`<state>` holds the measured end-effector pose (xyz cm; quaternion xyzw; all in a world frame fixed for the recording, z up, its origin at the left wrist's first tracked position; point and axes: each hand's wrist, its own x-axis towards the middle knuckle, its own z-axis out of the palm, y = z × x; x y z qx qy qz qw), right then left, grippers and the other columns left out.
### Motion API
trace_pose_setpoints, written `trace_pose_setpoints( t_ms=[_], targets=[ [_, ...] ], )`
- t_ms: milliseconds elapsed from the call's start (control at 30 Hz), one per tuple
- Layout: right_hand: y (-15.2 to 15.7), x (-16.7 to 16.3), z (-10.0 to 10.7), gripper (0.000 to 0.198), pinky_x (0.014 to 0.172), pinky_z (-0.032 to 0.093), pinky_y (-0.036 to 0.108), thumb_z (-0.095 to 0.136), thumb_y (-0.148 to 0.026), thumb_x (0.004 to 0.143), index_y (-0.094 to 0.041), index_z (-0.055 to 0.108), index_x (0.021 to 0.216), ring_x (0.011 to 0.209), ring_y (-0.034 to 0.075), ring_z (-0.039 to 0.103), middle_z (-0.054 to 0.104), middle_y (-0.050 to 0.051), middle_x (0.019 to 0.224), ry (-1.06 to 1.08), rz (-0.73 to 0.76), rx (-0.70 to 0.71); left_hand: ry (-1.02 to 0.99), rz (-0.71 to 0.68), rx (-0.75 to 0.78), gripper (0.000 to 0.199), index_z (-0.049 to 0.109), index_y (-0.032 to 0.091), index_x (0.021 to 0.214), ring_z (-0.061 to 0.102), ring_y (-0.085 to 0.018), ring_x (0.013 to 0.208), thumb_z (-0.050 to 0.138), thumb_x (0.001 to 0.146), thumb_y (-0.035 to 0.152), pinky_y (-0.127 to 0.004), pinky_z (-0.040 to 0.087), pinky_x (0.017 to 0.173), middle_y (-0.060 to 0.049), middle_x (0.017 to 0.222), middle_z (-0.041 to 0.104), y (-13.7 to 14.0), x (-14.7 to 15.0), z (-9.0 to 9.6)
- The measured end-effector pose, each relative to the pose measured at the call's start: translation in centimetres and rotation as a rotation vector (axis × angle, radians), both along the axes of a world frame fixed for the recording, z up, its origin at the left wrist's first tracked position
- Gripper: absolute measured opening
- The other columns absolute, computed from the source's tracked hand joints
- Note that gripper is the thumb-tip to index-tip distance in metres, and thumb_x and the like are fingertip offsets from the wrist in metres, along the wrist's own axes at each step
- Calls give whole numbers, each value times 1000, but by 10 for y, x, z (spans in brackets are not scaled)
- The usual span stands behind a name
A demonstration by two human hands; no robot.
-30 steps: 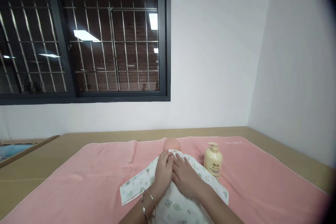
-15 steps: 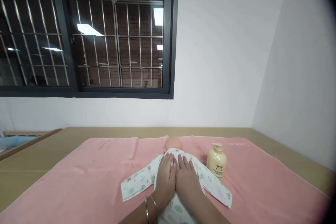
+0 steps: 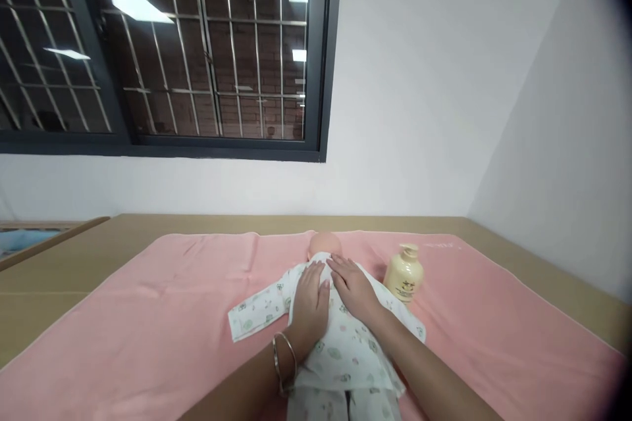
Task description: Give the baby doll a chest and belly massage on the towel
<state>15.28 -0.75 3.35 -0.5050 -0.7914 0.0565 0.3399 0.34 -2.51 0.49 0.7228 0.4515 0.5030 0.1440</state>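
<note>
Your left hand (image 3: 310, 302) lies flat on the white printed shirt (image 3: 340, 345) of the doll (image 3: 324, 245), its fingers straight and close together, its thumb set off to the side, gripping nothing. Your right hand (image 3: 356, 289) rests beside it, also flattened out on the upper part of the shirt and holding nothing; the fingertips of both hands are near each other while your wrists stand well apart. The doll stretches from the center of the frame to the bottom edge, its bare round head uppermost, one sleeve spread toward the left and the other toward the right, partly behind your right forearm. Thin bangles (image 3: 284, 362) circle your left wrist. Under the doll is a pink towel (image 3: 162, 335), and a cream pump bottle (image 3: 403, 274) stands upright on it, right of center, near the right sleeve.
</note>
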Motion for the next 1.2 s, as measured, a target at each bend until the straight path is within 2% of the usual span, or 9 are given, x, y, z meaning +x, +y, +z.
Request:
trace_pose_setpoints(
  t_ms=[100, 200, 333, 467, 567, 667, 867, 1000, 1200],
  targets=[
    [-16, -10, 3, 49, 115, 27, 46, 29, -26, 99, -5, 48, 139, 135, 26, 42, 48, 18, 143, -161, -179, -34, -12, 6, 22, 43, 50, 17, 134, 45, -25, 133, 33, 99, 34, -52, 31, 114, -13, 141, 52, 0, 0, 1],
    [-35, -22, 5, 52, 114, 27, 47, 31, -26, 98, 1, 43, 140, 138, 32, 36, 43, 24, 145, -295, -239, -27, -63, 3, 65, 43, 50, 18, 134, 43, -23, 134, 30, 100, 34, -49, 31, 115, -12, 141, 51, 0, -1, -1],
    [-46, -24, 10, 48, 116, 19, 51, 35, -24, 97, -13, 44, 143, 144, 32, 24, 35, 13, 152, -360, -20, 26, -108, -15, 136, 45, 50, 17, 132, 40, -23, 136, 25, 101, 36, -49, 29, 116, -12, 141, 51, 1, -2, -3],
    [-31, -7, 16, 46, 117, 17, 51, 32, -29, 100, -27, 39, 146, 145, 25, 21, 32, 3, 155, -312, 134, -25, -100, -27, 153, 44, 50, 18, 132, 41, -23, 135, 24, 101, 35, -50, 29, 115, -12, 139, 52, 0, -1, -1],
    [-19, 3, 13, 49, 116, 20, 48, 28, -39, 102, -22, 37, 147, 145, 25, 22, 29, 8, 156, -258, 40, -67, -57, 37, 107, 41, 51, 18, 129, 43, -25, 131, 28, 100, 35, -50, 31, 113, -14, 136, 50, -2, 2, 1],
    [-20, 1, 9, 55, 114, 22, 46, 30, -43, 100, -12, 40, 145, 141, 29, 32, 39, 17, 150, -274, -144, -60, -23, 137, 68, 38, 52, 16, 127, 45, -27, 125, 39, 95, 35, -50, 36, 109, -15, 130, 46, -2, 3, 3],
    [-36, -10, 11, 53, 109, 27, 44, 33, -43, 98, -9, 54, 132, 116, 30, 56, 63, 20, 121, -362, -347, 1, 152, 74, 28, 35, 57, 17, 121, 50, -28, 116, 43, 92, 29, -47, 41, 103, -13, 120, 54, 11, -2, 10],
    [-28, -3, 10, 51, 110, 25, 44, 37, -46, 97, -13, 52, 133, 125, 29, 48, 59, 15, 130, -289, -291, 9, 231, 80, 29, 39, 55, 14, 125, 50, -29, 118, 42, 92, 31, -49, 39, 104, -15, 124, 57, 19, -7, 10],
    [-15, 9, 4, 51, 114, 17, 50, 35, -42, 99, -17, 40, 142, 137, 27, 35, 43, 13, 147, -237, -132, -55, 291, 57, 16, 44, 49, 15, 134, 38, -29, 137, 39, 94, 31, -52, 26, 115, -15, 143, 49, 21, -6, 5]
  ],
)
